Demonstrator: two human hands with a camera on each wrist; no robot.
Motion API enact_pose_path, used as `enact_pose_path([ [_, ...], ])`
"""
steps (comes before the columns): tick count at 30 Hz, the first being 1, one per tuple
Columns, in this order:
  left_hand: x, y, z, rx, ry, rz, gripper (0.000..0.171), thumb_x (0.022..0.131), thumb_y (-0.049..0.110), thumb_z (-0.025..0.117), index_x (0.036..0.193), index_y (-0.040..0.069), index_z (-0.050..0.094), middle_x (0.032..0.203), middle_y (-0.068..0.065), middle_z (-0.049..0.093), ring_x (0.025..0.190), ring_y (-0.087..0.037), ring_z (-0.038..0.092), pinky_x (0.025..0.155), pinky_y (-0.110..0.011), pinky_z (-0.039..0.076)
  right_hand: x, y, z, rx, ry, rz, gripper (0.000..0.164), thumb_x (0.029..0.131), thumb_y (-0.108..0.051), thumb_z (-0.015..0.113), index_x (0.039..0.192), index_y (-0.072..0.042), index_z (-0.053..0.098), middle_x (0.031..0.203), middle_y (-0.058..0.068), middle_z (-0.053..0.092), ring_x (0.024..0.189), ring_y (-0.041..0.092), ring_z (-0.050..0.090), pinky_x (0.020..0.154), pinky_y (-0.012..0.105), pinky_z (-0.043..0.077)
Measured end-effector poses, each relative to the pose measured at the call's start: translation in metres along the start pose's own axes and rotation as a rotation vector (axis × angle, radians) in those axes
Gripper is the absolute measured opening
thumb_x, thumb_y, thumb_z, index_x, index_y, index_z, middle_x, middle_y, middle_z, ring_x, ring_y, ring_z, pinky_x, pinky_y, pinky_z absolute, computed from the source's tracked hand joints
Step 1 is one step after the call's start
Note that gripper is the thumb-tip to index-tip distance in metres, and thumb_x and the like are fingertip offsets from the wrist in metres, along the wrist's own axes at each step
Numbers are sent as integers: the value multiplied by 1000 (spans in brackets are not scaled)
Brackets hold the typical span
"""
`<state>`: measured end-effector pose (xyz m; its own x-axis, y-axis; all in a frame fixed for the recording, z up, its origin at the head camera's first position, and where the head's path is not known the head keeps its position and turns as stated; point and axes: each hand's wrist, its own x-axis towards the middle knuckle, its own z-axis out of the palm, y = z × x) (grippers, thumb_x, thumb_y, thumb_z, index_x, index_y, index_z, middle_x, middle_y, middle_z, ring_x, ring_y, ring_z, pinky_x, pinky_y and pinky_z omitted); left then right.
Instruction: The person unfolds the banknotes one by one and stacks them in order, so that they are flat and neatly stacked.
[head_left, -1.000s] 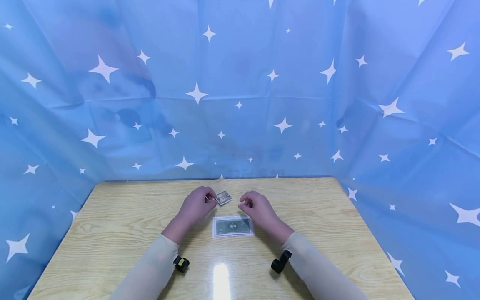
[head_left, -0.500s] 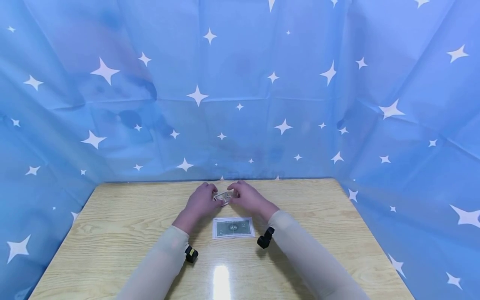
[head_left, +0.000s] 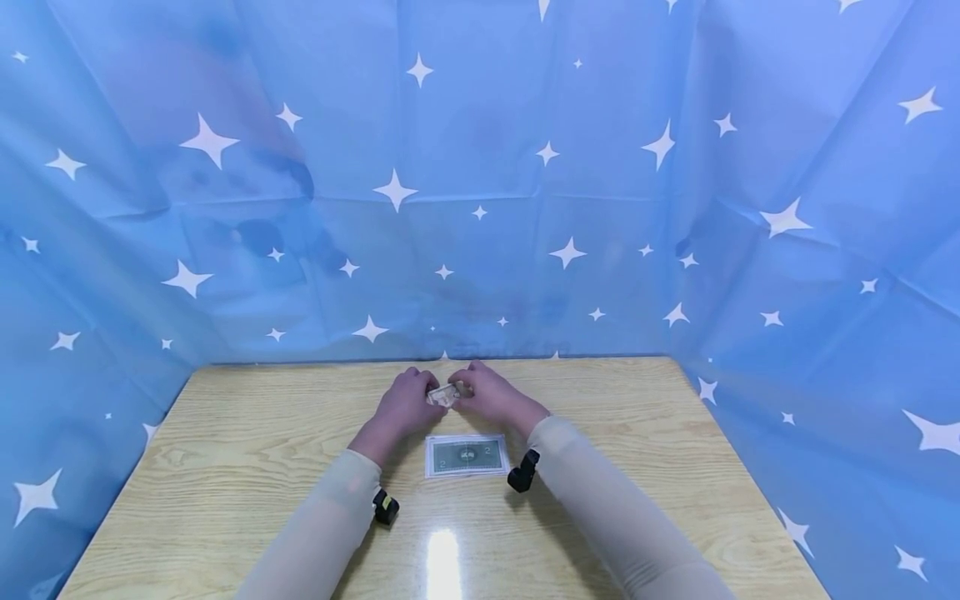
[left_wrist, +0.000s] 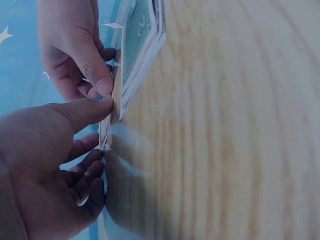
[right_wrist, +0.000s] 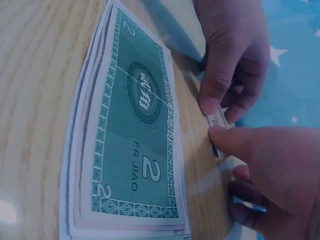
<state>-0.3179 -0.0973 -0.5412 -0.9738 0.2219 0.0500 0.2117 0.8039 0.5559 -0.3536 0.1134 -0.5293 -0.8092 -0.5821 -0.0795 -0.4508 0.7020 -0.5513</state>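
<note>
Both hands meet at a small folded banknote near the table's far side. My left hand pinches its left end, the thumb on top and the fingers curled below. From the other side my right hand pinches the right end; its thumb lies across the folded banknote in the right wrist view. The two thumbs almost meet over the note. Closer to me lies a stack of banknotes, the top one green with a printed 2 and a white border, untouched by either hand.
The light wooden table ends just beyond the hands. Behind it hangs a blue curtain with white stars. A black wrist camera sits at the left sleeve, another black camera at the right one.
My right hand has moved left and away from me, from apart to gripping the folded banknote. My left hand has shifted slightly right. The note stack has stayed put.
</note>
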Motion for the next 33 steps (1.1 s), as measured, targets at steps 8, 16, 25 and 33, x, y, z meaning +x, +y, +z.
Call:
enact_pose_path([
  [8,0,-3,3,-10,7,14,45,88,25,90,124,4,73,109,-10,61,98,-27,59,89,-49,57,2,5,6,81,55,17,47,100,-17,84,143,-6,67,120,9,60,104,21,62,95,43,56],
  [16,0,-5,5,-24,36,18,44,88,26,91,123,6,74,106,-7,59,96,-25,57,87,-47,55,1,8,15,265,111,29,43,100,-3,80,140,-7,66,102,-1,70,93,15,67,88,39,58],
  [25,1,-11,9,-111,45,11,33,95,26,85,121,8,74,107,-5,63,96,-23,60,90,-46,55,-5,11,17,343,177,4,45,98,0,81,141,-3,69,101,1,72,92,15,68,88,36,60],
  [33,1,-10,4,-441,110,27,14,104,11,75,116,6,76,102,-5,73,96,-21,68,89,-43,58,-14,3,15,468,215,-1,46,97,1,83,140,-2,69,101,6,75,89,16,70,81,31,60],
])
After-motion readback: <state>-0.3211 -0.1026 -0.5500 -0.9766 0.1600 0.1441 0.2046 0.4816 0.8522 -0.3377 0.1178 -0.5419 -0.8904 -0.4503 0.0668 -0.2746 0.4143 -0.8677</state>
